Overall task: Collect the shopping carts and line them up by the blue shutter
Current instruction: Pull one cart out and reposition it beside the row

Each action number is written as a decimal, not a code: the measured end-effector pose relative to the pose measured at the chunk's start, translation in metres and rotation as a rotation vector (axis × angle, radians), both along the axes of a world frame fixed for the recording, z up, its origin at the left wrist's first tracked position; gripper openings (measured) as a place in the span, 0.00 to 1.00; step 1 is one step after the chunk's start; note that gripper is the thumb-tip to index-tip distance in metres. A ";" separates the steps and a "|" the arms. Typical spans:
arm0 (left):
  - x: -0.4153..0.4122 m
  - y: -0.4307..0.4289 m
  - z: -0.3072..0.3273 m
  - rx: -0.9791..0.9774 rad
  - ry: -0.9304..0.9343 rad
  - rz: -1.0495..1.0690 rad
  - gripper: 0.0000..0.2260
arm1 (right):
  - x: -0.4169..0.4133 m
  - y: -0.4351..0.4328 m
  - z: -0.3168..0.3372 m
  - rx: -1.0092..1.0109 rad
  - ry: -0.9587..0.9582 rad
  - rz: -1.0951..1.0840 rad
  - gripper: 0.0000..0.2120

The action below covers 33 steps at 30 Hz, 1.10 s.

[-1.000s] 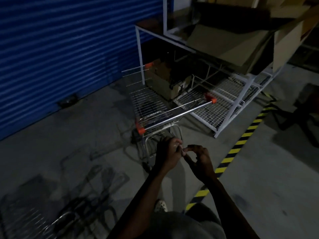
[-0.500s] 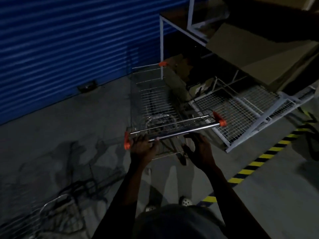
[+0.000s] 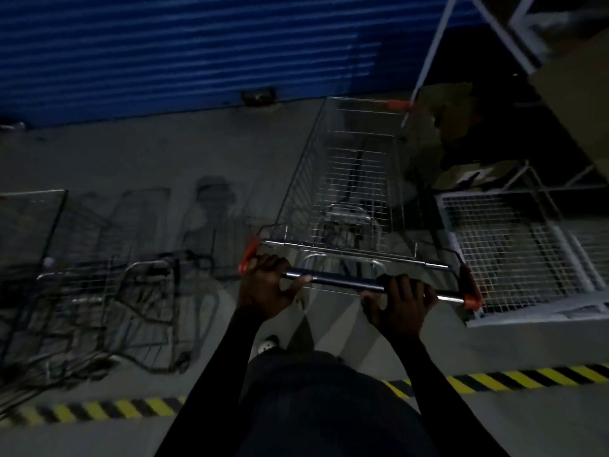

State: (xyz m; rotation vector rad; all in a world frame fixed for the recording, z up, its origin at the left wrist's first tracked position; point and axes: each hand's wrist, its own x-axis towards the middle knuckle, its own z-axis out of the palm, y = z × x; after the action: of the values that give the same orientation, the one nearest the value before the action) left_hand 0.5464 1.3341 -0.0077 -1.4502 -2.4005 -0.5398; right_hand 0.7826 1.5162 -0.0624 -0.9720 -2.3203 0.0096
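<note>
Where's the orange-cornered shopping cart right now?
In the head view the shopping cart stands centre-right, nose toward the blue shutter, a white wire rack on its right; the left hand and right hand grip its handle.

A dim shop storeroom or loading bay. A blue shutter (image 3: 197, 44) closes one side, yellow-black hazard tape (image 3: 494, 379) marks the concrete floor (image 3: 148, 153). Wire shopping carts (image 3: 356, 179), white metal racking (image 3: 514, 252) and cardboard boxes (image 3: 576, 80) fill it.

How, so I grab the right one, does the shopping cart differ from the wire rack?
The shopping cart is bare silver wire with orange caps; the wire rack is white. The cart is a deep basket; the rack lies flat. The left hand and right hand grip the cart, not the rack. Both are grid mesh.
</note>
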 end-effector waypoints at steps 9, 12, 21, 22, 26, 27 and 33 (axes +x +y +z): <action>-0.012 -0.007 -0.003 -0.015 0.006 0.105 0.23 | -0.024 0.004 0.007 0.015 0.001 0.068 0.22; -0.036 -0.002 -0.002 0.005 0.033 0.115 0.23 | -0.049 0.011 0.015 -0.025 -0.022 0.098 0.22; -0.151 0.018 -0.009 0.052 0.080 0.166 0.25 | -0.169 0.036 0.030 -0.056 -0.007 0.166 0.23; -0.168 0.019 -0.010 0.036 0.065 0.171 0.25 | -0.187 0.039 0.030 -0.053 -0.019 0.167 0.23; -0.237 0.023 -0.004 -0.050 0.050 0.178 0.29 | -0.257 0.048 0.029 -0.001 -0.021 0.150 0.25; -0.252 0.022 -0.003 -0.057 0.056 0.174 0.29 | -0.274 0.049 0.029 -0.001 -0.020 0.141 0.26; -0.335 0.009 -0.002 -0.068 0.011 0.209 0.28 | -0.364 0.041 0.035 -0.044 -0.063 0.168 0.28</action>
State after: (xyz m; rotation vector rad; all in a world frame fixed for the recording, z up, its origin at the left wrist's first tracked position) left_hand 0.2114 1.3429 -0.0095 -1.2034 -2.5442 -0.4029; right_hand 0.4190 1.5573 -0.0278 -0.8069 -2.4628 0.0998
